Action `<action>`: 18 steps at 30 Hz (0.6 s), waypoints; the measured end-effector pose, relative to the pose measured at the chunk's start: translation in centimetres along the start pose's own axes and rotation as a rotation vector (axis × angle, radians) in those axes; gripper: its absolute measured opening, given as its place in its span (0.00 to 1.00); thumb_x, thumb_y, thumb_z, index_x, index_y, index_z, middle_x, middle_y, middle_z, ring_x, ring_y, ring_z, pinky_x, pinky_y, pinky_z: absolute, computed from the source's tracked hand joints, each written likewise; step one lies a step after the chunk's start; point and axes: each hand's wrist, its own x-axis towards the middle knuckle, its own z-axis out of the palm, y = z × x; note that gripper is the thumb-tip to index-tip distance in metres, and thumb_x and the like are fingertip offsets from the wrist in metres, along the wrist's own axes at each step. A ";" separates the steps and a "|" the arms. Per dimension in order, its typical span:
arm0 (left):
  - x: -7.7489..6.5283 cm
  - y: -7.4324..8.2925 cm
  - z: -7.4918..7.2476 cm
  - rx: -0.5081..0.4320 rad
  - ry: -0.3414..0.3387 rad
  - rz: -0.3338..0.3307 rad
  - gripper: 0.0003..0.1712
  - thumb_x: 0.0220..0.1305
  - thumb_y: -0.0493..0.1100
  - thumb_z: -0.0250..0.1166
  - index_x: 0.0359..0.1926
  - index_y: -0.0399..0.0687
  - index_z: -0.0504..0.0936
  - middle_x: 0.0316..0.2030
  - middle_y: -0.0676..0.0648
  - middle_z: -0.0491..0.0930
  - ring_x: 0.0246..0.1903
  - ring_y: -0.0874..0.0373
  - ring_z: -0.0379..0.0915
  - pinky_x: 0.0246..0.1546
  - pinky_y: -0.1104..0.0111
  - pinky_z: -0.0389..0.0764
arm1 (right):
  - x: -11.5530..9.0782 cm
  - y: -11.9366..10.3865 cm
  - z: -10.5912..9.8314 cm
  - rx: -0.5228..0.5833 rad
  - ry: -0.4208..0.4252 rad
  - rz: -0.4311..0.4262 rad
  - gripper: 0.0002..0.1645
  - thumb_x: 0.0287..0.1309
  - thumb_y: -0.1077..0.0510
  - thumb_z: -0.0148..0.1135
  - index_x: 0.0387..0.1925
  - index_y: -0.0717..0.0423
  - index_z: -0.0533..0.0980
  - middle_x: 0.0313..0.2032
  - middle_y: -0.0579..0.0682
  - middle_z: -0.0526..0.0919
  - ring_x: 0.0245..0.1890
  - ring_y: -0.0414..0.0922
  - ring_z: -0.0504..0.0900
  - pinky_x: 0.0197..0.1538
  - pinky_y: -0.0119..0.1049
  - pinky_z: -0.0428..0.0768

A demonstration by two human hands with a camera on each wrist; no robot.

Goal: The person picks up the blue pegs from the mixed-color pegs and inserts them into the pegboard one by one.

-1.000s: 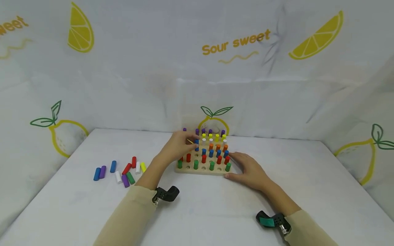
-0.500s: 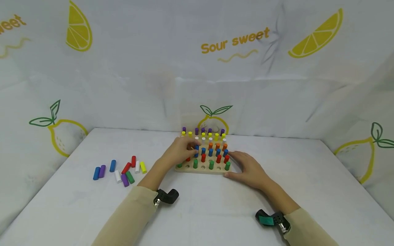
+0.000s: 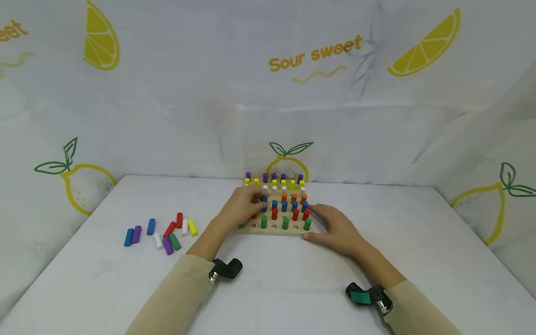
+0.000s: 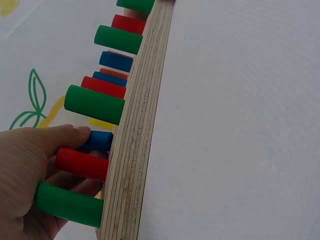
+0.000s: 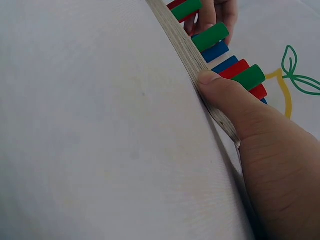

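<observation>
A wooden pegboard (image 3: 270, 232) stands on the table with rows of coloured pegs upright in it. My left hand (image 3: 242, 204) reaches over its left part and pinches a blue peg (image 4: 100, 141) between thumb and fingers. In the left wrist view that peg sits behind a red peg (image 4: 82, 163) and a green peg (image 4: 70, 205), its lower end at the board's face. My right hand (image 3: 337, 231) holds the board's near right corner. Its thumb presses the front edge in the right wrist view, while its fingers lie along the right side.
Loose pegs lie left of the board, among them a blue peg (image 3: 129, 237), a purple peg (image 3: 168, 246), a green peg (image 3: 175, 242) and a yellow peg (image 3: 192, 228). A white printed cloth (image 3: 188, 116) hangs behind the table (image 3: 268, 288).
My left hand has come down and slightly nearer with the blue peg, then stayed almost still. The right hand keeps its place at the board's corner. The head view has shifted slightly.
</observation>
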 end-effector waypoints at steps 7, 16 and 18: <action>-0.2 0.2 0.1 0.045 0.029 0.029 0.15 0.66 0.40 0.69 0.53 0.49 0.87 0.42 0.50 0.88 0.38 0.60 0.80 0.44 0.68 0.85 | 0.1 0.0 -0.1 -0.010 -0.002 -0.002 0.53 0.52 0.30 0.70 0.73 0.50 0.67 0.70 0.56 0.73 0.73 0.60 0.67 0.71 0.66 0.66; -0.2 0.2 0.6 0.104 0.065 0.044 0.07 0.63 0.38 0.71 0.42 0.48 0.89 0.38 0.50 0.88 0.37 0.60 0.80 0.45 0.64 0.84 | 0.0 -0.1 -0.1 -0.005 -0.007 0.006 0.53 0.52 0.30 0.69 0.73 0.51 0.67 0.70 0.57 0.73 0.73 0.60 0.67 0.71 0.66 0.65; -0.3 0.2 0.6 0.101 0.065 0.032 0.07 0.63 0.39 0.71 0.43 0.48 0.89 0.38 0.50 0.88 0.37 0.60 0.80 0.46 0.64 0.84 | 0.0 -0.1 -0.1 -0.007 -0.010 0.009 0.53 0.52 0.30 0.69 0.73 0.51 0.67 0.70 0.57 0.73 0.73 0.61 0.67 0.71 0.66 0.65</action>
